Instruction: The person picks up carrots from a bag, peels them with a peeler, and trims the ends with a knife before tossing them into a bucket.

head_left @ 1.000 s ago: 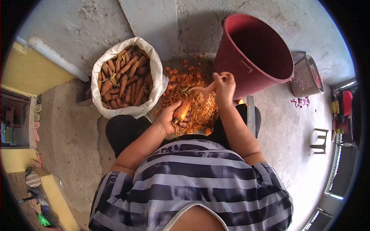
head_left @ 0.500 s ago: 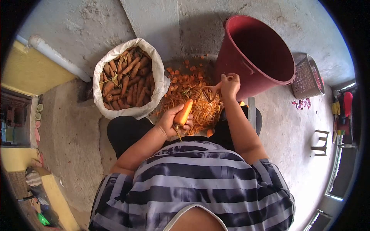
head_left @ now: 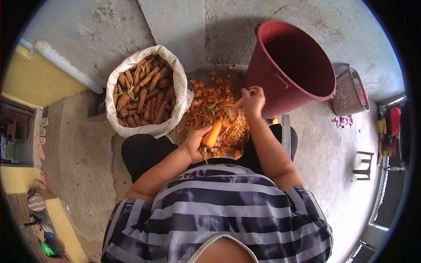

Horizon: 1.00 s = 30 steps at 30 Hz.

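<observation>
My left hand is closed around a bright orange, peeled carrot. The carrot's stem end points back toward my body and its other end away from me. Just right of and beyond it, my right hand is closed on a peeler, blurred by motion and close in colour to the scraps behind it. Below both hands a heap of carrot peelings spreads over the floor between my legs. Sliced carrot pieces lie at the heap's far side.
A white sack full of unpeeled carrots stands to the left. To the right a large red bucket leans near the wall, with a perforated basket behind it. A small stool is farther right.
My right hand has moved slightly left and down with the peeler, nearer the carrot's far end. My left hand has shifted slightly, still holding the carrot.
</observation>
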Available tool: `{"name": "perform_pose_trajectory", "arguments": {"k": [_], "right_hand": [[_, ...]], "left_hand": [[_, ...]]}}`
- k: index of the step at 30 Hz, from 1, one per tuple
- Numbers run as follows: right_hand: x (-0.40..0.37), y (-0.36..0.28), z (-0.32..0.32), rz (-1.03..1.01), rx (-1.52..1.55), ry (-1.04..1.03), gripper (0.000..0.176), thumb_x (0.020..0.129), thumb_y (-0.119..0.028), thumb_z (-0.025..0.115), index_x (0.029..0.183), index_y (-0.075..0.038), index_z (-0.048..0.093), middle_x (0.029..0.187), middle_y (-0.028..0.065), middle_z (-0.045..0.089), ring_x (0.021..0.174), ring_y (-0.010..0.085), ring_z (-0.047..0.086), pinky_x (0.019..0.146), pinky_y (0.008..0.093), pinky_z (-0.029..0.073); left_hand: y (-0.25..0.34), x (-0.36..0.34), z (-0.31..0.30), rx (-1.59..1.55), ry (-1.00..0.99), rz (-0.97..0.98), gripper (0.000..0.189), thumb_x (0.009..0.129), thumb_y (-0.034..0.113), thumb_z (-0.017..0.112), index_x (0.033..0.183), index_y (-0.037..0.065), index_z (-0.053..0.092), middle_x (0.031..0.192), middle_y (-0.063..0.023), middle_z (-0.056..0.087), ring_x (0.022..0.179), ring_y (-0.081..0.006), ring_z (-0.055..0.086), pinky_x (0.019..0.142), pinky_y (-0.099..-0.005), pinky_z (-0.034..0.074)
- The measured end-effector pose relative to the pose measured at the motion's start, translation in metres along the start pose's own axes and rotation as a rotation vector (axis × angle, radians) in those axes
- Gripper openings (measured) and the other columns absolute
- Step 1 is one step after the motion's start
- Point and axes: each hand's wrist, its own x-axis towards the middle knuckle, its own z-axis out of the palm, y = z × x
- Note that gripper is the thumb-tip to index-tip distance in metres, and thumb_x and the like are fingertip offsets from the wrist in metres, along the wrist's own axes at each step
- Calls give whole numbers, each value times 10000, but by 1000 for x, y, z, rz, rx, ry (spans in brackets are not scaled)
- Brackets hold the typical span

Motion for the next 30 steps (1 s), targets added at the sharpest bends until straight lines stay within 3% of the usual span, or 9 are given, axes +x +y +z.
{"name": "perform_pose_trajectory", "arguments": {"k": [1, 5, 9, 13, 14, 19, 22, 27, 30], "right_hand": [[15, 9, -6, -125, -97, 79, 185, 758, -76, 637, 860, 3, 505, 713, 67, 552, 629, 140, 522, 566, 273, 425], [4, -13, -17, -72, -90, 124, 170, 759, -78, 631, 836, -3, 499, 696, 48, 527, 626, 118, 491, 563, 263, 416], [-51, -45, 1, 15, 385, -177, 151, 769, -64, 626, 827, -32, 490, 732, 23, 527, 654, 92, 494, 534, 237, 412], [-74, -49, 11, 13, 309, -373, 168, 773, -66, 629, 831, -36, 474, 678, 12, 505, 584, 81, 489, 486, 227, 404], [-70, -52, 10, 104, 229, -334, 171, 763, -65, 636, 824, -30, 480, 677, 26, 507, 580, 90, 490, 495, 235, 412], [11, -1, -1, -112, -112, 61, 191, 753, -95, 654, 827, -10, 500, 704, 52, 519, 634, 118, 491, 561, 276, 426], [20, -11, -18, 7, -131, 159, 199, 752, -105, 655, 837, -10, 502, 721, 55, 525, 648, 119, 491, 576, 285, 423], [-44, -39, 0, 9, 345, -171, 173, 770, -87, 648, 823, -28, 494, 723, 31, 524, 615, 103, 487, 543, 253, 415], [-75, -49, 4, 30, 297, -385, 177, 774, -86, 645, 806, -33, 479, 707, 42, 541, 606, 76, 502, 493, 236, 414]], "left_hand": [[2, -2, 3, 9, 0, 16, 294, 897, 330, 404, 1106, 128, 450, 815, -63, 431, 726, -171, 426, 544, -256, 373], [10, -2, 3, -23, 77, 52, 304, 897, 328, 410, 1101, 106, 453, 825, -78, 474, 706, -178, 460, 542, -265, 388], [8, 8, -4, 58, 249, 146, 300, 884, 306, 424, 1043, 61, 490, 846, -117, 563, 662, -214, 546, 525, -301, 436], [2, 7, 7, 34, 177, 187, 251, 871, 273, 437, 952, 60, 541, 823, -96, 574, 665, -196, 568, 518, -290, 441], [1, 5, 8, 63, 172, 177, 239, 869, 264, 441, 945, 63, 543, 818, -95, 573, 667, -196, 565, 521, -286, 439], [-2, 2, -3, -94, 33, -9, 249, 896, 260, 407, 1073, 96, 467, 826, -82, 486, 708, -173, 458, 584, -275, 401], [5, -1, 0, -59, 38, 25, 278, 891, 285, 437, 1103, 107, 443, 840, -77, 459, 727, -173, 459, 597, -268, 406], [6, 6, 0, 64, 303, 124, 284, 899, 293, 393, 1056, 79, 493, 832, -103, 544, 684, -196, 524, 528, -291, 414], [2, 4, 32, -75, 414, 218, 281, 905, 273, 359, 1021, 71, 515, 829, -115, 572, 665, -205, 548, 511, -290, 410]]}}
